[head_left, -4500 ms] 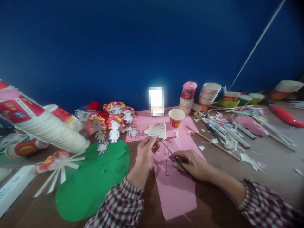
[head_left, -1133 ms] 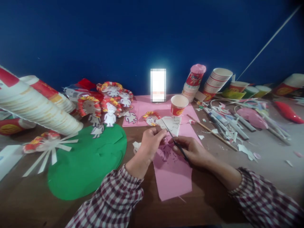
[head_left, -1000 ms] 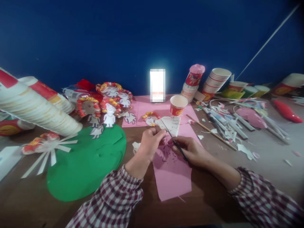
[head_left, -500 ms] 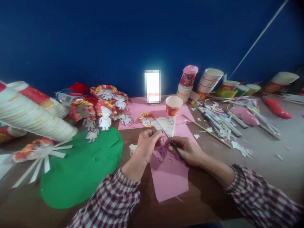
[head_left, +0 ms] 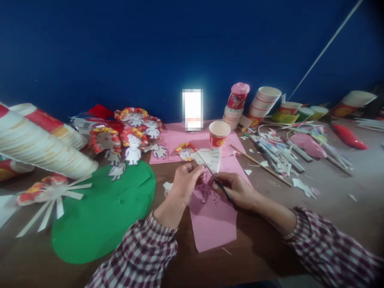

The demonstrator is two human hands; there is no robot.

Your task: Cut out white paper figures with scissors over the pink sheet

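Observation:
My left hand (head_left: pixel 187 180) is closed on the lower edge of a white paper piece (head_left: pixel 211 158) with dark drawn outlines. My right hand (head_left: pixel 235 190) is closed round a thin dark tool (head_left: pixel 222 186), whose slim tip reaches up and left over the white paper near my left fingertips. Both hands are above a pink sheet (head_left: pixel 214 232) strewn with small dark scraps. A ring-shaped paper figure (head_left: pixel 184 152) lies just beyond my left hand. Behind the white paper stands a red and white paper cup (head_left: pixel 219 136).
Green paper (head_left: pixel 105 216), ringed paper figures (head_left: pixel 132 148) and long cup stacks (head_left: pixel 45 140) are on the left. Upright cup stacks (head_left: pixel 265 104) stand at the back right. Markers (head_left: pixel 270 152), a wooden stick (head_left: pixel 261 165) and paper scraps lie to the right.
The pink sheet's near end has shifted slightly up and left. Both hands keep nearly the same place and hold.

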